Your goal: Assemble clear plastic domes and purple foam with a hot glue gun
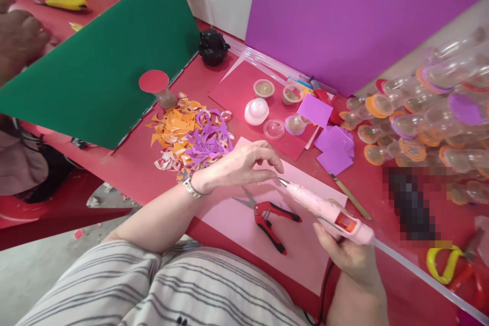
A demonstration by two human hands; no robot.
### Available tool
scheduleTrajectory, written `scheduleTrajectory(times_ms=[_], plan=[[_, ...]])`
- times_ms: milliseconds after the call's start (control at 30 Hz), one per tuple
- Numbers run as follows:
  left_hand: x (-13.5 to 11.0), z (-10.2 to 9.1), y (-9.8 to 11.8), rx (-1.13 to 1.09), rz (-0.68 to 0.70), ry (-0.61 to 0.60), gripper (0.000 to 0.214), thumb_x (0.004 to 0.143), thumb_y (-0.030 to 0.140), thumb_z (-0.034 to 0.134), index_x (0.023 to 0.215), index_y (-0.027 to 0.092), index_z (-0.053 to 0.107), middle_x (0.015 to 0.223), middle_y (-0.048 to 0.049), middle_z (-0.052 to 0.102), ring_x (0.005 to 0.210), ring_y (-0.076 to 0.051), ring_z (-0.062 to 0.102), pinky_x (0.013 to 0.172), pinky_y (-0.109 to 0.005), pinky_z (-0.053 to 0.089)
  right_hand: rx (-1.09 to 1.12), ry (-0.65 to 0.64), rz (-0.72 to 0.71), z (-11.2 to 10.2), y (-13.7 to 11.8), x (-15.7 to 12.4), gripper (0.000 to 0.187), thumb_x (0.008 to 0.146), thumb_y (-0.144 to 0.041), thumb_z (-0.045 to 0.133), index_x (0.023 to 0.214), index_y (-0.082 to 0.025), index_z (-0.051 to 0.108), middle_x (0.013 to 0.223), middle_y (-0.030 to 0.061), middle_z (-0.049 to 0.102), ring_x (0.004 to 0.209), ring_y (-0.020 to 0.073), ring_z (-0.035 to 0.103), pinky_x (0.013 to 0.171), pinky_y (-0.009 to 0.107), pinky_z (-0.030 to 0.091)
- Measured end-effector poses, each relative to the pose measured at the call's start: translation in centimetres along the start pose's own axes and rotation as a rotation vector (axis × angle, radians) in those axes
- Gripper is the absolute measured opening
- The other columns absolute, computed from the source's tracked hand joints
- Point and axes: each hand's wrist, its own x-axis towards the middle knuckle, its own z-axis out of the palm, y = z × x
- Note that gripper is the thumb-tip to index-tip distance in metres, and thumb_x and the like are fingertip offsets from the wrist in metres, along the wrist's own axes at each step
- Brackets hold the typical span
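Note:
My right hand (349, 252) grips a pink glue gun (324, 209) by its handle, the metal nozzle pointing up-left over a pale pink sheet (237, 219). A clear glue stick trails from the gun's back end. My left hand (244, 163) hovers at the nozzle, fingers curled with thumb and fingertips pinched close to the tip; what they pinch is too small to make out. A metal watch sits on that wrist. Red-handled snips (269, 216) lie open on the pink sheet just below the nozzle.
A heap of orange and purple paper scraps (191, 135) lies beyond my left hand. Small plastic cups (273, 109) and purple paper squares (332, 145) rest on the red table. Green (103, 61) and purple boards (344, 15) stand behind. Many capped cups (420, 127) pile at the right.

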Motion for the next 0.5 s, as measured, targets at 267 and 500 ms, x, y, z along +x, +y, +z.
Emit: scheduleTrajectory(times_ms=[267, 500], plan=[[-0.1, 0.6, 0.0, 0.022, 0.008, 0.018, 0.008, 0.089, 0.013, 0.062, 0.090, 0.018, 0.068, 0.094, -0.0027, 0.070, 0.087, -0.013, 0.061, 0.082, -0.026, 0.049, -0.031, 0.018, 0.082, -0.1, 0.9, -0.9, 0.004, 0.088, -0.028, 0.069, 0.088, -0.024, 0.069, 0.078, 0.0033, 0.072, 0.071, 0.0227, 0.071, 0.061, 0.034, 0.063], [0.0, 0.7, 0.6, 0.101, -0.025, 0.046, 0.009, 0.090, 0.013, 0.061, 0.089, 0.016, 0.069, 0.090, -0.0031, 0.066, 0.081, -0.012, 0.060, 0.079, -0.026, 0.050, -0.019, 0.042, 0.031, 0.1, 1.2, -0.9, 0.008, 0.086, -0.027, 0.072, 0.093, -0.025, 0.069, 0.083, 0.0027, 0.073, 0.073, 0.0228, 0.072, 0.065, 0.035, 0.063]])
